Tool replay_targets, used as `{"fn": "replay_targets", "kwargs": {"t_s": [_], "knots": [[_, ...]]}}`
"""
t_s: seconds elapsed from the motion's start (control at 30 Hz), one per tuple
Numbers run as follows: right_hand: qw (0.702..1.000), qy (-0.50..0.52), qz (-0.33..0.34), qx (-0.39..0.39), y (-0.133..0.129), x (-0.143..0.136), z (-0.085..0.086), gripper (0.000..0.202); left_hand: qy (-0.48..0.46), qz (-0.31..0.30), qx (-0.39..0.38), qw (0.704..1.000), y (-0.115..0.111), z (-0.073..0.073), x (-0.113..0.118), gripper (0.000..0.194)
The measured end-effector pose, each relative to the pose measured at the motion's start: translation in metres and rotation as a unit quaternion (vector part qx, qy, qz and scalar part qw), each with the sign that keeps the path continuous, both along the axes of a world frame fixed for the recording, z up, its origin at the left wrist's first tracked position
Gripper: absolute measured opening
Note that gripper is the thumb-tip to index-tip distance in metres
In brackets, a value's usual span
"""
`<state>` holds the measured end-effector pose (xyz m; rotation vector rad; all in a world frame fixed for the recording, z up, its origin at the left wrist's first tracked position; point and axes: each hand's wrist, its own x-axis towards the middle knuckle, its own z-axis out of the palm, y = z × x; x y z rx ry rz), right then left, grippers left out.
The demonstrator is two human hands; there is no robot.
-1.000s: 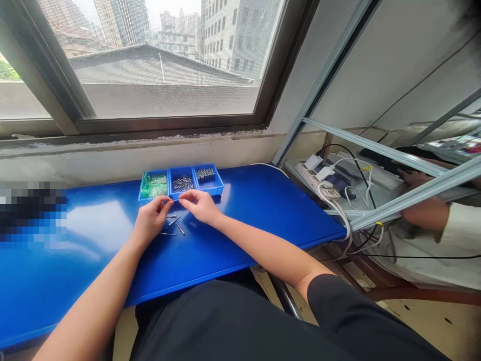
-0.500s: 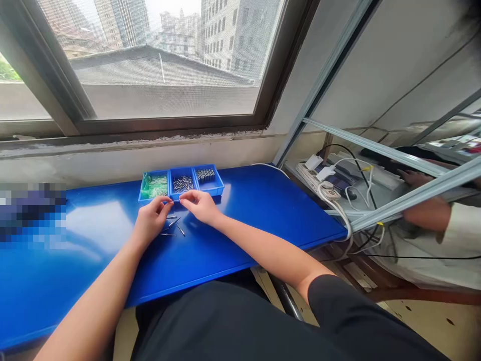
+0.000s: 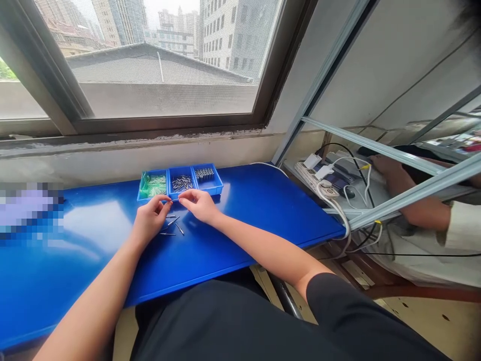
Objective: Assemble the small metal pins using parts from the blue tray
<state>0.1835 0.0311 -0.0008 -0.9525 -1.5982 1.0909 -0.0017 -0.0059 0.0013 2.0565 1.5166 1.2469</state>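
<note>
Between my two hands, just in front of the blue bins, is a thin metal pin. My left hand pinches its left end, and my right hand pinches its right end. Several similar metal pieces lie on the blue table beside my left hand. The left bin holds small pieces in green plastic, the middle bin holds loose metal pins, and the right bin holds short metal cylinders standing in rows.
The blue table runs below a window. A metal frame stands at the right, with a power strip and white cables behind it. Another person's arm reaches there. A pixelated object lies at the far left.
The other person's arm has moved left and further in behind the frame. My hands hold nearly the same pose around the pin. The view has shifted slightly.
</note>
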Motion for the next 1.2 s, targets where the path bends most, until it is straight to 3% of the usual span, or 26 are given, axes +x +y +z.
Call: {"fn": "replay_targets", "kwargs": {"t_s": [0.3,0.67,1.2], "knots": [[1.0,-0.007,-0.002,0.017,-0.0038,0.0012,0.0053,0.014,0.033,0.01,0.007,0.999,0.003,-0.0001,-0.0022,0.031],[1.0,0.0,-0.006,0.004,0.0005,0.0001,0.0001,0.015,-0.001,-0.001,-0.009,1.0,-0.0011,0.0038,0.0016,0.025],[1.0,-0.012,-0.011,0.022,-0.0004,0.0004,0.0002,0.015,0.035,0.02,-0.005,0.999,0.0022,0.0021,-0.0008,0.029]]}}
